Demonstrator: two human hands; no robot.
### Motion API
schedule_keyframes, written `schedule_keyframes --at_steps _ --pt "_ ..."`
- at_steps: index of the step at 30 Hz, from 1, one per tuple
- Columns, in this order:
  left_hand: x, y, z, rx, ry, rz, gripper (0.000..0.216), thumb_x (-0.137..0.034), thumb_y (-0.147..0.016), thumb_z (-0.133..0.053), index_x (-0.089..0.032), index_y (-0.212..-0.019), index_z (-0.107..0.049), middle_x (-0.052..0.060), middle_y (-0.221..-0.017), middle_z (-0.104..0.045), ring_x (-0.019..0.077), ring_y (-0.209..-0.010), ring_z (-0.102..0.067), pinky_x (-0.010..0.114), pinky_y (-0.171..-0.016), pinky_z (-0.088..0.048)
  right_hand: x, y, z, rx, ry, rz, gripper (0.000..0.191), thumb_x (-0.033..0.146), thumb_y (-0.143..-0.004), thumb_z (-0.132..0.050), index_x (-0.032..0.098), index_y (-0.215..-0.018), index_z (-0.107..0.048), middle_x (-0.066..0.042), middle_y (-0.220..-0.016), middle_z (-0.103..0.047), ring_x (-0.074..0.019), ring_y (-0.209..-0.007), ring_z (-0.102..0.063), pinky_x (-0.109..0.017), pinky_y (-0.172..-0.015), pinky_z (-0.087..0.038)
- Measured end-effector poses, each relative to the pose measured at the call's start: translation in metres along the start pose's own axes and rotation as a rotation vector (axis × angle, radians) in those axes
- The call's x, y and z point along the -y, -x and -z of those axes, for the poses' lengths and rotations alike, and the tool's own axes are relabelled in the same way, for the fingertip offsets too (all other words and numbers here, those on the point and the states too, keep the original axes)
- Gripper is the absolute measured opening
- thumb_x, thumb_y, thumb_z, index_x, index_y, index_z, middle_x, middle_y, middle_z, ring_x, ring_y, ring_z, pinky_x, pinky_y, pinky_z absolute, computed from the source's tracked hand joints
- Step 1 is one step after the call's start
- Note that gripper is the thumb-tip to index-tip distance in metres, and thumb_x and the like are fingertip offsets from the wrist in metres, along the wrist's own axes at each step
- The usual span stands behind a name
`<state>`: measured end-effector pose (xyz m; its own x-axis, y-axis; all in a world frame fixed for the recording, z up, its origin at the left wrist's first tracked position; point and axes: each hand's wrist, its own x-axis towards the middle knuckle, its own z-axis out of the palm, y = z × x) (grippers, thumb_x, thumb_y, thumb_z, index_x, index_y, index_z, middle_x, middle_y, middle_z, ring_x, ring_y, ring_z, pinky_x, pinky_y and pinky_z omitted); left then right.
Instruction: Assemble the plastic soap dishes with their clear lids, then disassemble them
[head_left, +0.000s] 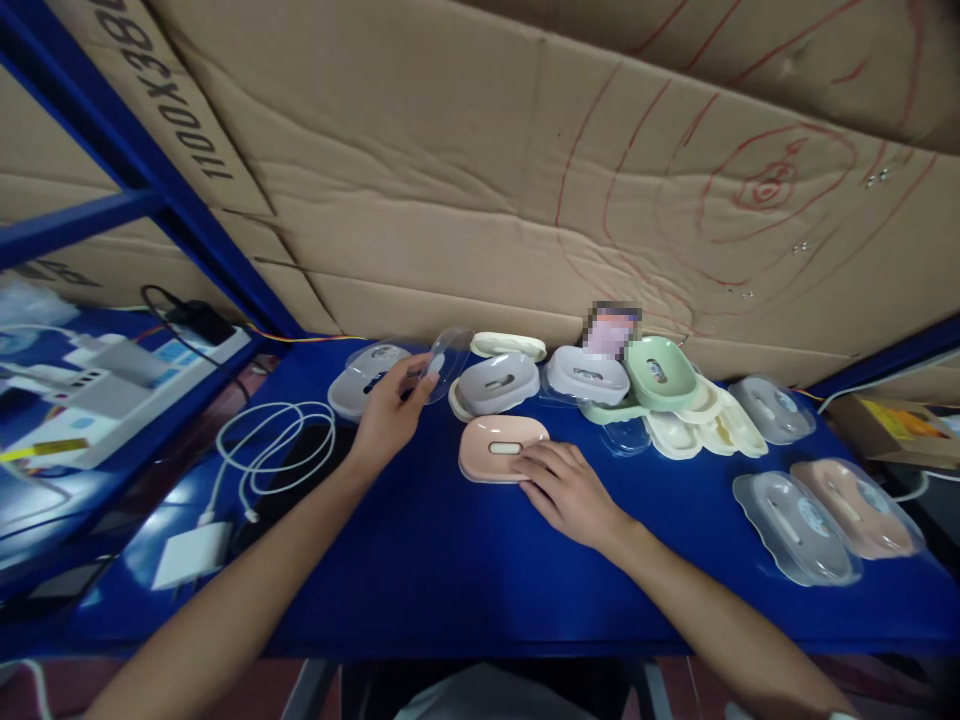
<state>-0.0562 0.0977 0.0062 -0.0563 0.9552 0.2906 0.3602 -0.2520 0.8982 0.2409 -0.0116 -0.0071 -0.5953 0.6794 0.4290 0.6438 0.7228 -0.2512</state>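
A clear plastic lid is pinched in my left hand, tilted up above the table's back left. My right hand rests on the right side of a pink soap dish, its fingers gripping the rim. Behind that dish lies a grey soap dish, with a cream tray at its back. Next to my left hand sits another pale grey dish, partly covered by the hand.
Grey and green dishes and cream trays are heaped back right. Covered dishes stand at the right. A white cable with charger and a power strip lie left. A cardboard wall closes off the back.
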Motion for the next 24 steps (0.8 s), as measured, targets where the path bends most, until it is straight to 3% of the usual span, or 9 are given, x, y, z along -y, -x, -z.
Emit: schedule_keyframes --at_steps 3,6,9,11,14,19,24 --pt "-0.012 0.005 0.002 -0.075 -0.016 -0.111 0.047 -0.053 -0.102 -0.061 -0.020 -0.134 -0.066 0.012 -0.130 -0.074 0.0277 -0.110 -0.075 0.040 -0.085 -0.066 0.001 0.000 0.001 0.005 -0.004 -0.015 0.038 0.026 -0.109 -0.056 0.024 -0.147 -0.056 -0.013 -0.138 -0.069 -0.0285 -0.133 -0.063 -0.050 -0.106 -0.055" --pt "-0.034 0.022 0.001 -0.117 -0.279 -0.428 0.035 -0.039 -0.105 -0.063 -0.023 -0.136 -0.066 0.011 -0.136 -0.072 0.0285 -0.126 -0.069 0.045 -0.104 -0.060 0.001 0.002 0.004 -0.170 0.000 -0.070 0.064 0.032 -0.105 -0.063 0.025 -0.163 -0.036 -0.019 -0.155 -0.054 -0.0333 -0.145 -0.054 -0.056 -0.112 -0.053" --pt "-0.054 0.044 -0.006 0.019 -0.551 -0.727 0.035 -0.027 -0.106 -0.063 -0.022 -0.140 -0.063 0.012 -0.139 -0.071 0.0293 -0.130 -0.067 0.047 -0.110 -0.056 -0.001 0.005 0.006 -0.355 0.013 -0.115 0.084 0.032 -0.101 -0.070 0.030 -0.170 -0.022 -0.019 -0.165 -0.039 -0.0359 -0.154 -0.044 -0.060 -0.119 -0.049" --pt "-0.060 0.057 -0.012 0.129 -0.675 -0.824 0.033 -0.025 -0.106 -0.062 -0.020 -0.138 -0.063 0.013 -0.137 -0.072 0.0299 -0.127 -0.069 0.045 -0.102 -0.058 -0.003 0.006 0.007 -0.345 0.016 -0.127 0.089 0.033 -0.100 -0.071 0.033 -0.171 -0.018 -0.017 -0.170 -0.031 -0.0365 -0.158 -0.038 -0.060 -0.121 -0.048" --pt "-0.064 0.068 -0.017 0.226 -0.814 -0.914 0.030 -0.016 -0.105 -0.059 -0.019 -0.134 -0.066 0.014 -0.136 -0.073 0.0318 -0.122 -0.070 0.045 -0.093 -0.059 -0.006 0.006 0.005 -0.204 0.025 -0.120 0.088 0.036 -0.102 -0.069 0.034 -0.172 -0.016 -0.017 -0.174 -0.025 -0.0377 -0.161 -0.033 -0.061 -0.122 -0.046" --pt "-0.065 0.073 -0.017 0.334 -0.884 -1.007 0.032 -0.013 -0.102 -0.059 -0.018 -0.133 -0.067 0.012 -0.130 -0.075 0.0321 -0.117 -0.072 0.044 -0.088 -0.058 -0.010 0.004 0.001 -0.060 0.014 -0.096 0.074 0.041 -0.105 -0.064 0.033 -0.169 -0.027 -0.016 -0.168 -0.040 -0.0347 -0.159 -0.038 -0.061 -0.123 -0.045" --pt "-0.060 0.069 -0.012 0.522 -0.825 -0.808 0.036 -0.020 -0.101 -0.067 -0.022 -0.137 -0.064 0.012 -0.136 -0.071 0.0315 -0.125 -0.069 0.044 -0.097 -0.057 -0.010 0.003 0.002 -0.013 0.006 -0.103 0.066 0.041 -0.106 -0.062 0.031 -0.166 -0.037 -0.014 -0.164 -0.049 -0.0334 -0.157 -0.042 -0.060 -0.121 -0.047"
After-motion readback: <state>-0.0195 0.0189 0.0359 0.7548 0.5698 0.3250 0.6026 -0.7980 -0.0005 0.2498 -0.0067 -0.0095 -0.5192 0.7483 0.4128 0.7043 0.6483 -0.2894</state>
